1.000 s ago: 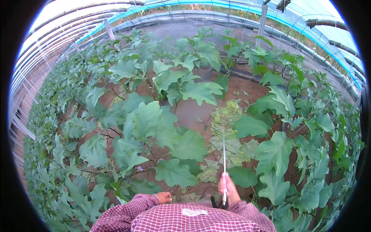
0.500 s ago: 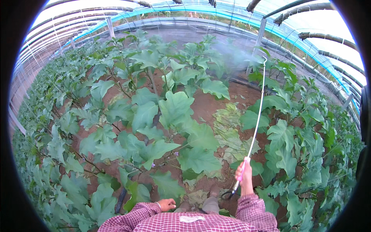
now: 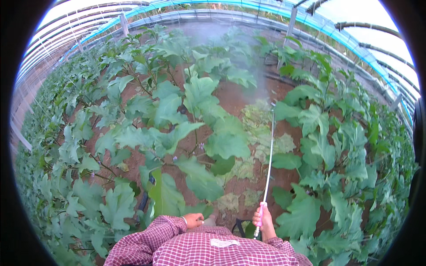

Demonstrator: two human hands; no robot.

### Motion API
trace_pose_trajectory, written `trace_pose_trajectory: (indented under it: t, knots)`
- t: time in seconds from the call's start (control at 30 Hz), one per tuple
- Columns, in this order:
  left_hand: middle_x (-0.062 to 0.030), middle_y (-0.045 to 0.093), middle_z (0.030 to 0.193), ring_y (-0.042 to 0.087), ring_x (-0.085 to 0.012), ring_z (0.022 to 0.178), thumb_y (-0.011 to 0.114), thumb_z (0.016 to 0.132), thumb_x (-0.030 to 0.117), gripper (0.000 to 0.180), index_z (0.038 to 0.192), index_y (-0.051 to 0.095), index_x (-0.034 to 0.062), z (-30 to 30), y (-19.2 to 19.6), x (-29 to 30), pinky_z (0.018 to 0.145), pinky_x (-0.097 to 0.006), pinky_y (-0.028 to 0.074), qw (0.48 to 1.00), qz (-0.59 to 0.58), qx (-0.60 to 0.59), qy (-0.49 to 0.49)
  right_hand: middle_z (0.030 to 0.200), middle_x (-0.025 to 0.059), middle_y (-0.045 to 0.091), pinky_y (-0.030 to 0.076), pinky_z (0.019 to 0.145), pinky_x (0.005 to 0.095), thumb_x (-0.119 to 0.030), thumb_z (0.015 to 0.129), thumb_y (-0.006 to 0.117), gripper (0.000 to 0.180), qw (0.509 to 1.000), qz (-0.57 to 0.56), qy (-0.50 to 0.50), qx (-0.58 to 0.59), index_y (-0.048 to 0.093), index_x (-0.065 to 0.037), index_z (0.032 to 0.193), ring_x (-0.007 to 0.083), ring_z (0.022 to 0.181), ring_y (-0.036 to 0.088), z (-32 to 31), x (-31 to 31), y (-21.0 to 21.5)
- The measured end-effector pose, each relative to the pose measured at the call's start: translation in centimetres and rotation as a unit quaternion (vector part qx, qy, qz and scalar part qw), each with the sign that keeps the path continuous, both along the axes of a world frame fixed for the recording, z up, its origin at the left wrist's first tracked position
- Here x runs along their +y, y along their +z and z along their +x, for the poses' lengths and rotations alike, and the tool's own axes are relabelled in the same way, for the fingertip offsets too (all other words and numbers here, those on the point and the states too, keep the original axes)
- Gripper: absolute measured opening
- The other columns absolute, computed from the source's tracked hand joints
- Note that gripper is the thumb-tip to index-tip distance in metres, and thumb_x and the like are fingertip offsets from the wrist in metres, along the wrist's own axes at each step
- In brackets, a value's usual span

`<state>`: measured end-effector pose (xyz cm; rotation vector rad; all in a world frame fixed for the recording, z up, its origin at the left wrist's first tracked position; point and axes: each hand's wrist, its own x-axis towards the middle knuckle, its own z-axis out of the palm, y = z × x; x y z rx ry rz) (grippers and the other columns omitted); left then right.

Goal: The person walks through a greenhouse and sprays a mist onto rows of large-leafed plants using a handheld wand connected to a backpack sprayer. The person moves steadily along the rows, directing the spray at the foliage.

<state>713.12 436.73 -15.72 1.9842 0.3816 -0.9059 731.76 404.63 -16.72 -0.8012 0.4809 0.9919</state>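
At the bottom of the frame, a maroon-and-white checked shirt [image 3: 191,252] covers the person's torso and arms. The left hand [image 3: 194,220], bottom centre, has its fingers bent; whether it is closed on anything I cannot tell. The right hand [image 3: 263,218], lower right of centre, is wrapped around the pink-and-white handle [image 3: 261,214] of a long, thin, whitish spray wand [image 3: 270,164]. The wand slants slightly right up to its small tip, right of centre. Beside it, pale yellow-green withered leaves [image 3: 239,170] lie on brown soil [image 3: 290,179]. Bushy plants with broad, lobed green leaves [image 3: 226,137] fill both sides. Whitish mist [image 3: 255,82] drifts above the tip toward the top centre. Farther off, a bright blue plastic strip [image 3: 368,57] and dark curved poles [image 3: 370,29] cross the upper right.
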Motion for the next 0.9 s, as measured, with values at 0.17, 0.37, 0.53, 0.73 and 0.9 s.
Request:
trace_pose_trajectory:
  t: [0.17,0.37,0.53,0.73,0.9]
  knots:
    - [-0.0088,0.065,0.083,0.063,-0.0231,0.079,0.055,0.088,0.036,0.036,0.111,0.056,0.0084,-7.4,-0.6,-6.4,0.071,-0.037,0.048,0.999,0.006,-0.001,-0.044,0.052,-0.0041,0.037,0.034,0.035,0.027,-0.056,0.09,0.044,0.041,0.994,0.018,0.036,0.099,0.049,-0.017,0.078,0.01,0.04,0.036,-6.0,-2.0,-3.4]
    - [-0.016,0.064,0.099,0.06,-0.0321,0.096,0.054,0.087,0.038,0.034,0.107,0.059,0.0101,-13.0,2.1,-9.7,0.083,-0.041,0.046,0.995,0.041,0.05,-0.075,0.047,-0.0049,0.035,0.03,0.031,0.0273,-0.062,0.087,0.045,0.045,0.997,0.025,-0.035,0.063,0.042,-0.021,0.069,0.0102,0.035,0.035,0.3,-0.3,-6.2]
    - [-0.015,0.065,0.1,0.061,-0.031,0.095,0.054,0.087,0.039,0.036,0.107,0.059,0.0093,-16.9,4.8,-10.0,0.083,-0.04,0.046,0.995,0.057,0.077,-0.034,0.054,-0.0066,0.039,0.035,0.037,0.0275,-0.059,0.089,0.045,0.042,0.993,0.085,-0.073,0.037,0.046,-0.019,0.076,0.0085,0.042,0.04,4.9,1.5,-3.5]
    - [-0.0134,0.065,0.099,0.061,-0.0303,0.094,0.056,0.087,0.037,0.035,0.107,0.058,0.0086,-21.9,4.5,-8.7,0.082,-0.04,0.046,0.999,0.042,0.028,0.004,0.054,-0.0067,0.04,0.035,0.037,0.0275,-0.058,0.088,0.048,0.041,0.992,0.117,-0.046,0.023,0.047,-0.018,0.078,0.0089,0.042,0.04,0.0,2.9,-0.9]
    - [-0.0122,0.065,0.096,0.062,-0.0283,0.091,0.054,0.088,0.038,0.034,0.107,0.057,0.0096,-27.1,3.8,-6.6,0.079,-0.04,0.047,0.999,0.034,0.04,-0.002,0.053,-0.0058,0.04,0.033,0.033,0.0252,-0.057,0.088,0.049,0.041,0.988,0.13,-0.07,0.033,0.047,-0.017,0.077,0.0081,0.039,0.038,-9.8,1.8,0.4]
